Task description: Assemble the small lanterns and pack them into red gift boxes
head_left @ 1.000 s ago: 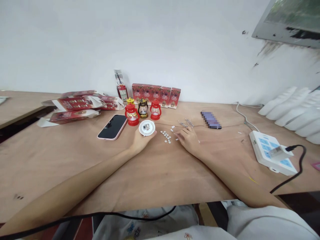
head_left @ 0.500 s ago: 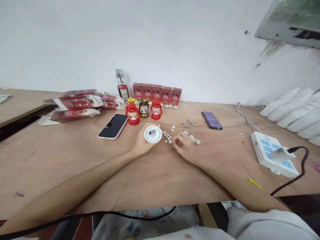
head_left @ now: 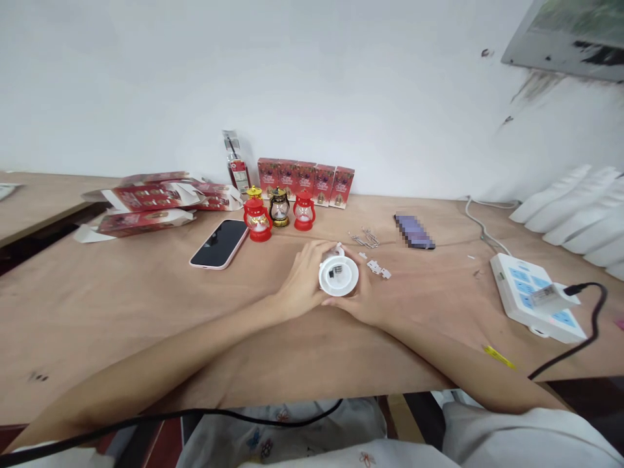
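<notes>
A white lantern [head_left: 349, 278] is held with its round base turned up toward me; small dark and metallic parts show in the hollow of the base. My left hand [head_left: 303, 279] is wrapped round its left side. From the right, my right hand [head_left: 364, 300] closes on the same lantern, its thumb along the lower edge. Whether a small piece sits in the right fingers is hidden. Just right of the hands lie small white plastic pieces [head_left: 374, 267]. Behind them are several bent metal wires [head_left: 365, 238].
Behind the hands stand red lanterns [head_left: 303, 213], a bronze one [head_left: 279, 209] and a gold one. Red boxes [head_left: 305, 179] line the wall. A phone [head_left: 220, 244] lies left, another phone [head_left: 413, 232] right. A power strip [head_left: 533, 296], flattened cartons [head_left: 146, 198] and a yellow strip [head_left: 499, 357] are around.
My left hand has carried the white lantern to the right, over the small round discs. My right hand, earlier pinching near those discs, now meets the lantern's right side.
</notes>
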Available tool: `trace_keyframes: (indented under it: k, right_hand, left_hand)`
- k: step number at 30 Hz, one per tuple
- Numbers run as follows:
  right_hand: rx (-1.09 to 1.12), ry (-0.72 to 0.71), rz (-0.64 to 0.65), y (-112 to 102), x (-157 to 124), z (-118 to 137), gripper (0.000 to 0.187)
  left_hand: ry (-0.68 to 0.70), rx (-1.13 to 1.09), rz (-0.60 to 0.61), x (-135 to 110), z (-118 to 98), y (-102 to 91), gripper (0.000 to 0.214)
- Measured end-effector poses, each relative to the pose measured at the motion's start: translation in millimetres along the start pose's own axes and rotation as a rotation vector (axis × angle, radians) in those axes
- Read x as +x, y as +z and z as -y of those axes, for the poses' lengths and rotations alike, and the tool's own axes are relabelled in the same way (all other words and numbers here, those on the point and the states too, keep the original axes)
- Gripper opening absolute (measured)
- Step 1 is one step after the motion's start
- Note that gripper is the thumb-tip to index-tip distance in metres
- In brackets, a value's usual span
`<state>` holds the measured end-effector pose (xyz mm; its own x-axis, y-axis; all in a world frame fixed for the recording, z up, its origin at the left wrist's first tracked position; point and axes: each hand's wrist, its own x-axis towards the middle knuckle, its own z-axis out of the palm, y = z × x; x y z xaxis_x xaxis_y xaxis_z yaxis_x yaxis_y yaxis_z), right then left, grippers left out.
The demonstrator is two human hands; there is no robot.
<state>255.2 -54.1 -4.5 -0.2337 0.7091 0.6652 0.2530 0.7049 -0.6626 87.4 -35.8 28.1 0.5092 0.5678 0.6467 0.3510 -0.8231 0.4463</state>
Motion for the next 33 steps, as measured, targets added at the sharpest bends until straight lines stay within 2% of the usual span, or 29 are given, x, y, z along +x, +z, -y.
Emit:
trace_keyframes:
  k: [5,7,9,10,12,15,18,22,27,30,33]
  right_hand:
    - [0.084,0.126,-0.075,1.8,0.5,2.3,0.082]
    - [0.122,0.185,-0.115,1.7,2.6,1.8,0.074]
    - [0.138,0.243,-0.186,0.7,5.1,-0.2,0.068]
    - [0.131,0.265,-0.225,-0.1,6.2,-1.7,0.066]
    - [0.100,0.291,-0.277,-1.9,7.9,-4.9,0.064]
    - [0.073,0.293,-0.298,-3.6,8.9,-9.1,0.064]
    - [0.056,0.284,-0.286,-3.7,8.8,-11.4,0.065]
    - [0.045,0.298,-0.230,-3.3,8.7,-11.7,0.066]
    - [0.126,0.315,-0.201,-2.8,8.8,-11.7,0.069]
    - [0.091,0.287,-0.193,-2.9,8.9,-11.9,0.065]
    - [0.034,0.251,-0.180,-3.1,8.1,-12.6,0.063]
  left_hand:
    - [0.079,-0.013,0.258,0.5,-1.7,-9.1,0.099]
    - [0.045,-0.081,0.258,6.1,3.9,-20.4,0.100]
    - [-0.022,-0.122,0.210,14.1,12.4,-34.3,0.086]
    - [-0.040,-0.129,0.228,18.1,17.0,-41.0,0.072]
    - [-0.040,-0.121,0.396,24.0,25.6,-51.7,0.047]
    - [0.021,-0.089,0.693,25.9,33.0,-56.1,0.036]
    - [0.052,-0.115,0.792,22.5,35.8,-49.7,0.026]
    - [-0.008,-0.110,0.760,18.0,42.8,-40.8,0.015]
    - [-0.043,-0.055,0.614,16.5,48.9,-37.0,0.008]
    - [-0.037,-0.045,0.478,19.5,38.0,-39.7,0.012]
    - [-0.002,-0.008,0.281,23.6,17.4,-45.5,0.021]
